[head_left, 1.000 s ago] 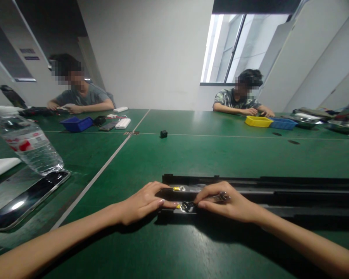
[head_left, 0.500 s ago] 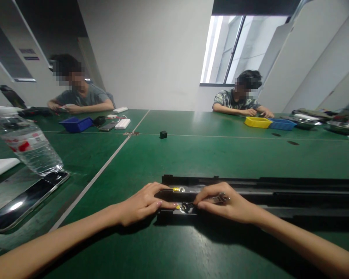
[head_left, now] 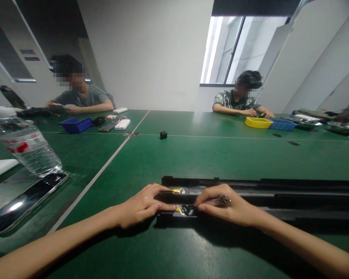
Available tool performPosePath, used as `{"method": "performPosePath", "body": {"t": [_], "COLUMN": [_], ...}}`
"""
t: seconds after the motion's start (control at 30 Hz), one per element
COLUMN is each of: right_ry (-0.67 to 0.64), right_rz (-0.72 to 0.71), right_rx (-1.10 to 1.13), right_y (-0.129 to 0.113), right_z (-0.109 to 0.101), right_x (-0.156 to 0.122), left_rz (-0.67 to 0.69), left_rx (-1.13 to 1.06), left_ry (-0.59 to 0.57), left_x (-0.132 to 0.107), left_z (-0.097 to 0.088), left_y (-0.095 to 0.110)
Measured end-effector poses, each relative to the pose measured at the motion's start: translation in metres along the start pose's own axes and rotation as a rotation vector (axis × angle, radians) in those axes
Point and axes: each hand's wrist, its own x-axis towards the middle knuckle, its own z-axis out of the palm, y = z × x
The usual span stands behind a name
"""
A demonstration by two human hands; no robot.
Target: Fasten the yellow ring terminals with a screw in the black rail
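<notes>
Changing: almost nothing since half a second ago. Both hands stay on the same spot and sit just a tiny bit lower in the view.
Left hand [head_left: 139,205]: it lies at the left end of the black rail [head_left: 293,195], at 6 o'clock. The fingers are bent and close together. One fingertip touches the near yellow tip [head_left: 178,209]. I cannot tell if it grips anything.
Right hand [head_left: 232,209]: it is at 3 o'clock from the left hand and very near it. The fingers are curled tight around a silver tool [head_left: 221,200].
Silver tool: it lies flat along the rail and points to 9 o'clock, at a small dark metal bit [head_left: 187,209].
Far yellow tip [head_left: 177,190]: it is on the rail at 12 o'clock from the near one.
Black rail: it lies flat on the green table [head_left: 206,155] and runs off toward 3 o'clock.
Water bottle [head_left: 26,145]: it stands at 9 o'clock, well apart from the hands, with a phone [head_left: 23,201] just beside it.
</notes>
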Motion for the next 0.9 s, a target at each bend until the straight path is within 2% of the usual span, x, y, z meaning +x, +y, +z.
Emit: {"method": "performPosePath", "body": {"t": [0.9], "right_ry": [0.001], "right_rz": [-0.010], "right_rx": [-0.006], "right_y": [-0.0010], "right_z": [0.0009], "right_x": [0.0003], "left_rz": [-0.038], "left_rx": [0.006], "left_ry": [-0.004], "left_x": [0.0000], "left_z": [0.0012], "left_y": [-0.0004]}}
